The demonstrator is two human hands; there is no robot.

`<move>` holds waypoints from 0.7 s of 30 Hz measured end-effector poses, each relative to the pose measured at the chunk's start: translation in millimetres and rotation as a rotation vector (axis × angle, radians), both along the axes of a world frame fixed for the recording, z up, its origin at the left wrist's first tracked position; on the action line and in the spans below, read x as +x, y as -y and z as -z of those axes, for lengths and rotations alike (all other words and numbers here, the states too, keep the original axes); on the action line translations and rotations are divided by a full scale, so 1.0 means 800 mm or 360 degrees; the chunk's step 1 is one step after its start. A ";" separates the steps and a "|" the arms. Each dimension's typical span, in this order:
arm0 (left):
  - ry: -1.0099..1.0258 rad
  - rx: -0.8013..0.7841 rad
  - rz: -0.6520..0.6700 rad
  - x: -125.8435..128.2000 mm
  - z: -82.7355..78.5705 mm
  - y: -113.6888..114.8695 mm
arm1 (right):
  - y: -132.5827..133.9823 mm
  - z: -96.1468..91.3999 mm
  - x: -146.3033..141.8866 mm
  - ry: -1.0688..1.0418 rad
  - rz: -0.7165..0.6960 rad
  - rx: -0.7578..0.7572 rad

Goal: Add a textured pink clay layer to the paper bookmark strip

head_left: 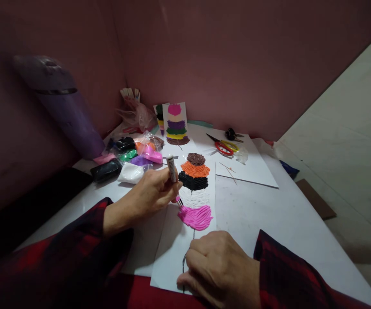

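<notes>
My left hand [153, 192] is closed around a small fork-tipped tool [173, 174] with a white handle. Its prongs touch the left edge of the pink clay patch [196, 216] on a white sheet of paper [172, 244]. Above the pink patch lie bands of white, black [193, 182], orange [195, 169] and brown clay. My right hand [217, 266] rests in a loose fist on the sheet's lower part, next to a drawn dark stem line, pressing the paper down.
Bags of coloured clay [134, 156] lie at the back left beside a purple container [66, 107]. A finished clay picture [175, 122] leans against the wall. Scissors [223, 146] and thin sticks lie on another white sheet [253, 169]. The table's right edge drops to the floor.
</notes>
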State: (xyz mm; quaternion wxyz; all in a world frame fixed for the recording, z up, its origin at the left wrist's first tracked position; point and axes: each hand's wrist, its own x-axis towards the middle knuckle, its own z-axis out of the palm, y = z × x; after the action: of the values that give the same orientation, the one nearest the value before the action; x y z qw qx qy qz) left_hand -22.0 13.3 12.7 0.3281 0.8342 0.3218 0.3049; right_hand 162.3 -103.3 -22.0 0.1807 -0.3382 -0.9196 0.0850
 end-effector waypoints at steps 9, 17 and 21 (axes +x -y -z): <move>-0.0035 0.0024 -0.0055 -0.003 -0.006 -0.001 | 0.000 0.000 -0.001 0.0010 -0.0002 0.0005; -0.0036 0.0122 -0.0098 -0.003 -0.012 -0.003 | 0.000 -0.001 0.000 -0.0012 -0.0003 0.0015; 0.0151 -0.0029 -0.0058 -0.005 -0.019 0.009 | 0.001 -0.001 0.001 -0.0022 -0.0006 0.0013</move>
State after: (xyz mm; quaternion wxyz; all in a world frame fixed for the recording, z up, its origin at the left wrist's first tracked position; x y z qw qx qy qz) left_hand -26.4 6.2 27.7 0.3450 0.8097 0.3238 0.3471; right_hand 163.3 -104.0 -20.9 0.1882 -0.3351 -0.9194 0.0839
